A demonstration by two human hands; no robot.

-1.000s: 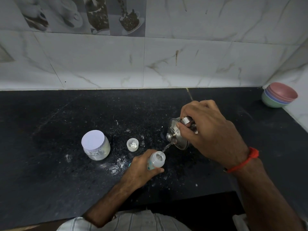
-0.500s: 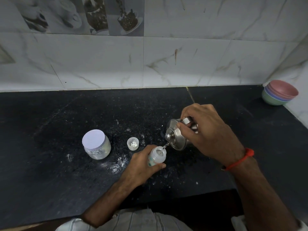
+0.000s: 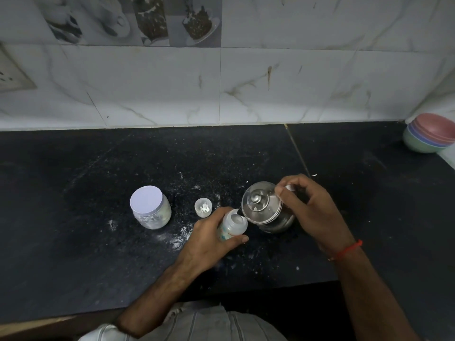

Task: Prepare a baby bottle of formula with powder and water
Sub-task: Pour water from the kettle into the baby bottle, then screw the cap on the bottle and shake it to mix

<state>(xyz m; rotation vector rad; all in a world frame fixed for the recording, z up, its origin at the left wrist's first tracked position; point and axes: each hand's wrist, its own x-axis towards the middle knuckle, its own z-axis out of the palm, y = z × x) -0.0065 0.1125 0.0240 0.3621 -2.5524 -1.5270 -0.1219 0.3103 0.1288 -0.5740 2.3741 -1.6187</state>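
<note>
My left hand (image 3: 209, 238) grips a small clear baby bottle (image 3: 234, 223) with its mouth open, standing on the black counter (image 3: 98, 242). My right hand (image 3: 312, 210) holds the handle of a steel kettle (image 3: 266, 209) with a knobbed lid. The kettle sits close to upright, its spout right by the bottle's mouth. No stream of water shows. A powder jar (image 3: 150, 207) with a white lid stands to the left. The bottle's cap (image 3: 203, 207) lies between jar and bottle.
Spilled white powder (image 3: 179, 238) dots the counter around the bottle and jar. A stack of coloured bowls (image 3: 430, 134) sits at the far right corner. A marble-tiled wall (image 3: 221, 89) closes the back. The counter's front edge runs just below my forearms.
The kettle was tipped and pouring water into the bottle; now it has swung back to near upright and lower, and the stream has stopped. My left hand keeps its hold on the bottle.
</note>
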